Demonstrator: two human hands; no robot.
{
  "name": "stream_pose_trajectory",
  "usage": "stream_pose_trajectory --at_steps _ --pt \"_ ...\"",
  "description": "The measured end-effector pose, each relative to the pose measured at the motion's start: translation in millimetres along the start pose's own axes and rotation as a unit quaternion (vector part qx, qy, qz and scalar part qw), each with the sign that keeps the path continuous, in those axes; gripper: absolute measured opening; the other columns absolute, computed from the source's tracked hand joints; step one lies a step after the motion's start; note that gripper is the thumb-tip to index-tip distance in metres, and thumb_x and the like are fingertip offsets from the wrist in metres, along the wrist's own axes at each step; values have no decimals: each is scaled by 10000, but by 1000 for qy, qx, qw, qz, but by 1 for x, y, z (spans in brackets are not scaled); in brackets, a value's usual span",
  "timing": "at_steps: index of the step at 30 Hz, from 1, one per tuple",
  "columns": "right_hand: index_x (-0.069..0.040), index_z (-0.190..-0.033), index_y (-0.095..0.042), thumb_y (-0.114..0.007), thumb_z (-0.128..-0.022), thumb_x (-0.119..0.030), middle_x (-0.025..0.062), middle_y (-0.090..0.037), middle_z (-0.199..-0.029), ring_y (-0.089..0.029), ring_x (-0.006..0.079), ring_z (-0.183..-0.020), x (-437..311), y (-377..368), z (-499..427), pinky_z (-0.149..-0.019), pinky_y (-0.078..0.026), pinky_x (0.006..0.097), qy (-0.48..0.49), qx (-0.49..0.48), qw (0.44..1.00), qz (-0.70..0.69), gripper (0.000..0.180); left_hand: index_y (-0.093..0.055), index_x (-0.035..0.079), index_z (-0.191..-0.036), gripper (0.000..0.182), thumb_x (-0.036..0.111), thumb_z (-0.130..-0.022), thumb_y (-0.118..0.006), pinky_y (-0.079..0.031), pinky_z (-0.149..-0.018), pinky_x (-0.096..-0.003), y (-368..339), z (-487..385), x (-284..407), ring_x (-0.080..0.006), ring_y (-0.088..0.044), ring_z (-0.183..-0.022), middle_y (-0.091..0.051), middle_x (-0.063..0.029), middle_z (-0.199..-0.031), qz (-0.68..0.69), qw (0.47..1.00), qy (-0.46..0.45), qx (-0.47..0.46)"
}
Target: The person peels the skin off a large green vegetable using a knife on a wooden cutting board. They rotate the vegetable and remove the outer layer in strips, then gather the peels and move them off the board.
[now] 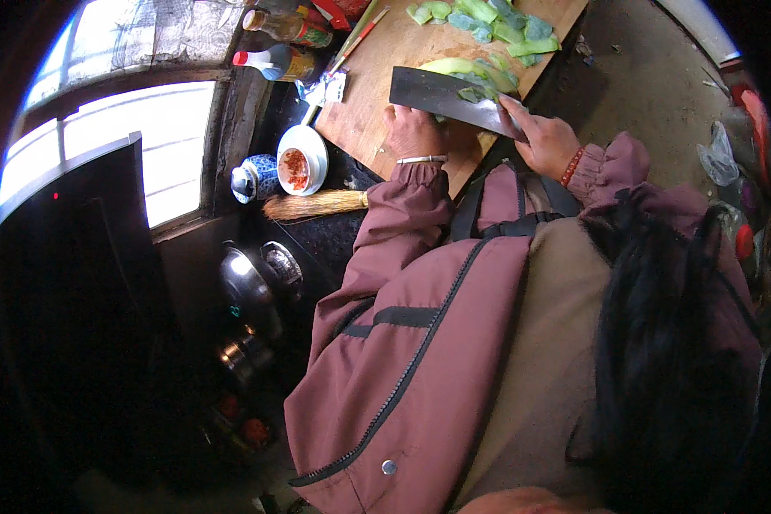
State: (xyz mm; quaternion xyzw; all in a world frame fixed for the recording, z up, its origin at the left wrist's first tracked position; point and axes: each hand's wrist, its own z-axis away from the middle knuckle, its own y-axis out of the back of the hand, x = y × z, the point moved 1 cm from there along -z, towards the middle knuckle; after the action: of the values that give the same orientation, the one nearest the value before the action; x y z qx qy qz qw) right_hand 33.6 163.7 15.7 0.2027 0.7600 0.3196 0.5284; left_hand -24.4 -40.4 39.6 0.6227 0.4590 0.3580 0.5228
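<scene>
My right hand [545, 138] grips a broad-bladed kitchen cleaver [434, 96] at its handle end, above a wooden cutting board [360, 122]. A scrap of green leaf [478, 94] clings to the blade. Just beside the blade's near edge, my left hand [417, 133] is low over the board with its fingers bent. A bit of green shows by that hand, but the blade and knuckles hide whether it is held. Beyond the cleaver lies a pale green vegetable piece [469, 67]. Several cut leafy green pieces [495, 22] are spread at the board's far end.
Left of the board stand a white bowl of red chopped seasoning [295, 170], a blue-and-white lidded jar [257, 178] and a straw brush [318, 204]. A red-capped bottle [276, 62] and a glass bottle [289, 29] are near the window. Metal pots [247, 276] sit lower left.
</scene>
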Motion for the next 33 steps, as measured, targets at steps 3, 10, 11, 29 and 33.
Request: stream_pose_trajectory --at_steps 3,10,11,29,33 --pt "-98 -1316 -316 -608 -717 -150 164 -599 -775 -585 338 -663 -1 -3 2 -553 -468 421 -11 -21 1000 20 668 -598 81 -999 387 224 -643 -645 -397 -819 -363 -14 2 -3 -291 -491 -955 -557 -76 -1031 3 999 12 38" --pt "-115 -1332 -294 -620 -712 -165 163 -596 -764 -585 334 -661 0 -5 16 -538 -466 424 0 -20 999 32 702 -611 116 -1001 402 226 -619 -666 -374 -848 -424 -7 1 6 -316 -486 -1032 -554 -109 -1079 87 990 -74 77" --pt "-117 -1333 -292 -622 -711 -167 163 -596 -763 -586 333 -661 0 -6 17 -538 -466 424 -7 -25 999 31 705 -611 112 -998 400 215 -616 -669 -371 -854 -429 -3 0 8 -327 -484 -1029 -553 -117 -1074 105 987 -83 93" --pt "-108 -1338 -278 -627 -703 -174 149 -592 -723 -589 319 -616 0 -14 26 -527 -466 418 3 -8 999 42 728 -631 63 -802 256 21 -550 -623 -413 -802 -428 -15 27 2 -357 -551 -882 -607 -143 -907 275 929 -75 235" --pt "-102 -1336 -282 -630 -699 -178 152 -591 -710 -588 323 -613 -6 -11 21 -526 -464 415 -24 -46 998 40 730 -647 88 -826 275 41 -556 -641 -407 -808 -430 -16 27 4 -352 -538 -913 -601 -125 -934 278 930 -61 232"
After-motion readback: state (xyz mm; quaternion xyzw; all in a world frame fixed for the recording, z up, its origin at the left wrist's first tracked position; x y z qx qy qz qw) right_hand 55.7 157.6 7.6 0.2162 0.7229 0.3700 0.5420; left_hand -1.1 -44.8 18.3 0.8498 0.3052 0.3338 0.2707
